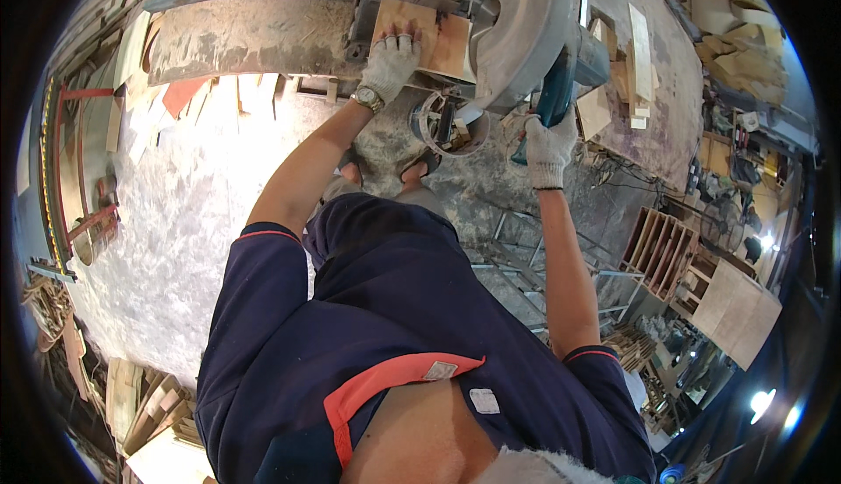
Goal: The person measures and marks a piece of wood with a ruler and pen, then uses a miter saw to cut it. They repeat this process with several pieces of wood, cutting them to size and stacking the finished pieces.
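Observation:
My left hand (392,63), in a whitish glove with bare fingertips, lies flat with fingers stretched on a light wooden board (407,18). That board rests on the bed of a miter saw (534,33), close to the blade guard. A reddish-brown patch shows on the wood to the right of my fingers. Gloved as well, my right hand (552,144) is wrapped round the teal saw handle (557,90) at the right of the guard. The blade's cutting edge is hidden by the guard.
A long worn bench (254,37) runs left from the saw, with offcuts (188,98) below its edge. Beneath the saw stands a round bucket (451,125) of scraps. Wood strips (638,55) lie on the right-hand table (674,90). A metal frame (517,256) stands near my legs.

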{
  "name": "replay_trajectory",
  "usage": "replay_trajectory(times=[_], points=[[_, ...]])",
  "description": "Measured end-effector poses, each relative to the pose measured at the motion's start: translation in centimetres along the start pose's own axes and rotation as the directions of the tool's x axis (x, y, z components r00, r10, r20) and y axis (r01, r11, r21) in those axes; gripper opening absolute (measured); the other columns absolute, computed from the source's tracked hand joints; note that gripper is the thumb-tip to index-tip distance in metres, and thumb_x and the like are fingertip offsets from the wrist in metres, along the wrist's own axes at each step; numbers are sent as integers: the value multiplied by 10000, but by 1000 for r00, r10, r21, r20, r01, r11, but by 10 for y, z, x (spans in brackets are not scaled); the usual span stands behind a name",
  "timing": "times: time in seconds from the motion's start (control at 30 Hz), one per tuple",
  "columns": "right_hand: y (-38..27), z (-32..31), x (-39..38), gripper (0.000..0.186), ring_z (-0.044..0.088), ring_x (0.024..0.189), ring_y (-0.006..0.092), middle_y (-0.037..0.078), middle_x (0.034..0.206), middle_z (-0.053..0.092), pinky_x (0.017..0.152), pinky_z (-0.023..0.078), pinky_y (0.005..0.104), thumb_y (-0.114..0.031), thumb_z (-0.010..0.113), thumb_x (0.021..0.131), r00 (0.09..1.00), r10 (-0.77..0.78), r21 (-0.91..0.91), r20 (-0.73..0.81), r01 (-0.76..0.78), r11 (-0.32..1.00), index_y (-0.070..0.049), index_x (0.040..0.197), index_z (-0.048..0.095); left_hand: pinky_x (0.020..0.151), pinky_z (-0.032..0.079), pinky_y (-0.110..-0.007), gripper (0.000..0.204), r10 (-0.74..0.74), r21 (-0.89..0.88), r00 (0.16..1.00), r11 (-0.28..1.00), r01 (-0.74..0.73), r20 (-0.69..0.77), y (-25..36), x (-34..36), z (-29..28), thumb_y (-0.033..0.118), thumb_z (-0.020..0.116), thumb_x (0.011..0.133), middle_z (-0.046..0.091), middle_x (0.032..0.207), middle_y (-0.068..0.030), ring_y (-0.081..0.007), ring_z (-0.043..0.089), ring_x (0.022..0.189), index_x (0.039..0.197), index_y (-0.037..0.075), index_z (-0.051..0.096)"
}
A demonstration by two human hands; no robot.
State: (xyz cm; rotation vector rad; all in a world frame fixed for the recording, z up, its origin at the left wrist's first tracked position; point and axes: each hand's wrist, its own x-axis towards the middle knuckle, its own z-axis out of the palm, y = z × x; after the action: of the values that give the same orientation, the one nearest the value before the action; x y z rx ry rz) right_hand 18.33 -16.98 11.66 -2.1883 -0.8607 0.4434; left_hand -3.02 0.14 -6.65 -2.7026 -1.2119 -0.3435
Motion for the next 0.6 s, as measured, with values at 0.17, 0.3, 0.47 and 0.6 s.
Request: replay_trajectory(times=[0.17, 0.3, 0.47, 0.6], points=[[2, 3, -1, 401, 592, 558, 202, 95, 717, 640, 550, 480, 381, -104, 658, 764, 1000, 0, 110, 16, -2, 994, 3, 1145, 591, 982, 515, -494, 559, -2, -10, 1000, 1000, 2, -30, 0, 0, 2, 189, 578, 913, 543, 1446, -212, -406, 629, 1198, 1443, 36, 484], [3, 3, -2, 444, 588, 544, 186, 87, 719, 635, 524, 475, 359, -93, 653, 765, 1000, -4, 110, 18, 2, 994, 5, 1190, 572, 870, 571, -438, 536, -2, 5, 990, 1000, 3, -140, -1, -2, 4, 168, 627, 863, 597, 1351, -180, -342, 687, 1062, 1384, 71, 552], [-3, 2, -2, 427, 599, 549, 177, 81, 722, 636, 517, 480, 352, -85, 647, 763, 999, 28, 90, 26, -30, 995, 6, 1174, 570, 902, 566, -449, 551, -9, 1, 994, 1000, 10, -113, 2, -1, 6, 181, 624, 881, 573, 1391, -193, -368, 663, 1143, 1409, 61, 524], [-8, 1, -6, 327, 610, 555, 175, 72, 724, 640, 518, 486, 351, -83, 654, 778, 1000, 6, 86, 21, -8, 996, -9, 1089, 584, 997, 517, -485, 590, 5, -19, 1000, 1000, -5, 25, 3, -1, 3, 194, 605, 912, 518, 1477, -212, -410, 604, 1254, 1465, 43, 463]])
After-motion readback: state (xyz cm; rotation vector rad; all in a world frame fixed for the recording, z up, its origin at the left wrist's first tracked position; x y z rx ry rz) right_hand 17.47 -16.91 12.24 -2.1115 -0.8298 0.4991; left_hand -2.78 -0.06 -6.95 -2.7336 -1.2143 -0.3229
